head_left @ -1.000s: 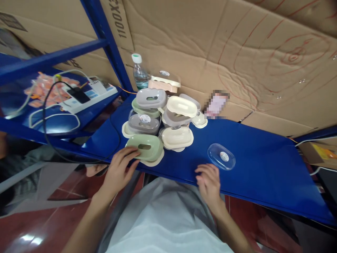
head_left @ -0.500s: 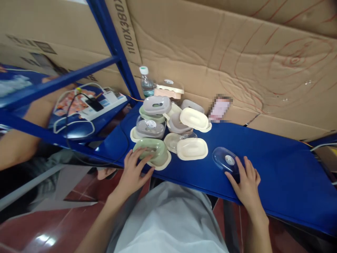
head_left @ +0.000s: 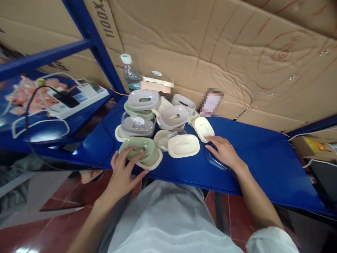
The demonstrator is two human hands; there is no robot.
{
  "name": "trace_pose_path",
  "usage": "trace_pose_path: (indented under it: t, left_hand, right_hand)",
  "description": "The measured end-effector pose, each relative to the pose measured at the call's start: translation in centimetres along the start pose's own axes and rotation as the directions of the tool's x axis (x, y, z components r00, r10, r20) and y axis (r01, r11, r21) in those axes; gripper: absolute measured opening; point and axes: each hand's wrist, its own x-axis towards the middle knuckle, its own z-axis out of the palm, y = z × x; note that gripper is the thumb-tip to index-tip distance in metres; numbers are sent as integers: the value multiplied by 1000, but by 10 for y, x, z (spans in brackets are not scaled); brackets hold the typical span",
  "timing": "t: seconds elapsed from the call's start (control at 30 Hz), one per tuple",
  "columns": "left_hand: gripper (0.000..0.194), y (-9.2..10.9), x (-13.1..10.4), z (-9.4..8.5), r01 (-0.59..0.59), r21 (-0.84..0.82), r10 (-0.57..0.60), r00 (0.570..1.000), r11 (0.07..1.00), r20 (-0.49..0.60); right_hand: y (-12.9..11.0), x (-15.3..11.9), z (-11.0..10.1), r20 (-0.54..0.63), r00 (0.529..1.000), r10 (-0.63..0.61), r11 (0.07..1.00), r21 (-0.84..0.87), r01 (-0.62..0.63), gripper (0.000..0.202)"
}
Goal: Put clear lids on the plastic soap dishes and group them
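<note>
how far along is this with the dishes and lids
Looks partway, as far as I can judge. The sticker-topped grey dish and the peach box seem covered, so likely done. The left hand is on the green dish; the right hand touches a cream tray. Probably left: the loose clear lid and the uncovered top grey dish.
</note>
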Motion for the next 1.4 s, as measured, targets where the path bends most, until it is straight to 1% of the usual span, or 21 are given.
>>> trace_pose_path:
  t: [0.13,0.23,0.33,0.4,0.43,0.47,0.5,0.53,0.57,0.6,0.63,0.67,0.73,0.8,0.83,0.87,0.9,1.0,1.1,1.27,1.4]
  left_hand:
    - [57,3,3,1,-4,33,4,1000,999,-9]
    - [59,8,4,5,20,40,-15,993,999,-118]
    - [59,15,8,8,21,48,-8,963,999,-270]
    - [58,21,13,10,4,72,20,944,997,-330]
    - [56,23,16,10,-4,80,31,939,997,-343]
    - [55,25,18,10,-11,84,40,938,996,-344]
    - [53,27,19,11,-20,86,48,941,996,-336]
    - [51,28,20,11,-30,88,56,946,996,-320]
    - [50,28,20,11,-38,90,63,952,995,-299]
    - [49,27,19,11,-42,91,66,959,995,-275]
    - [49,26,17,12,-42,92,64,965,995,-255]
    - [50,25,15,12,-38,91,59,969,995,-242]
    - [53,23,12,13,-29,82,48,972,996,-231]
    - [56,22,11,14,-32,70,47,974,997,-221]
    - [56,22,11,14,-38,66,51,975,997,-215]
    - [57,23,12,15,-42,62,55,976,997,-210]
    - [57,24,13,15,-44,61,55,977,997,-206]
    - [59,26,14,17,-33,56,44,978,998,-202]
    - [57,26,13,17,-30,65,42,980,997,-196]
    - [50,24,12,16,-52,80,67,978,995,-197]
    - [49,28,15,16,-73,109,94,976,991,-194]
  right_hand:
    - [12,16,2,-51,998,-41,999,3,42,38]
    - [10,16,-1,-131,989,-68,998,-8,67,35]
    - [-21,9,-16,-273,956,-109,994,-35,103,28]
    - [-66,-2,-24,-377,897,-231,973,-67,222,24]
    - [-94,-9,-24,-470,775,-421,901,-120,417,19]
    - [-123,-16,-21,-492,594,-636,736,-158,658,21]
    - [-151,-22,-16,-489,454,-745,592,-172,787,28]
    - [-173,-27,-9,-507,335,-794,477,-178,861,38]
    - [-190,-28,-1,-523,244,-817,376,-161,912,45]
    - [-198,-26,6,-498,247,-831,362,-148,920,46]
    - [-198,-19,12,-464,281,-840,383,-143,913,41]
    - [-191,-10,17,-414,349,-841,440,-146,886,31]
    - [-160,18,18,-319,532,-784,601,-177,779,11]
    - [-124,51,11,-272,710,-650,759,-174,628,31]
    - [-109,67,7,-253,783,-568,823,-158,546,39]
    - [-98,83,2,-233,837,-494,869,-138,475,43]
    - [-90,98,-2,-216,873,-438,899,-117,422,44]
    - [-84,129,-5,-146,909,-390,921,-91,380,39]
    - [-86,137,-2,-83,918,-388,917,-132,376,32]
    - [-71,110,-1,-233,935,-268,963,-92,253,31]
    - [-57,91,-3,-223,934,-279,960,-45,276,38]
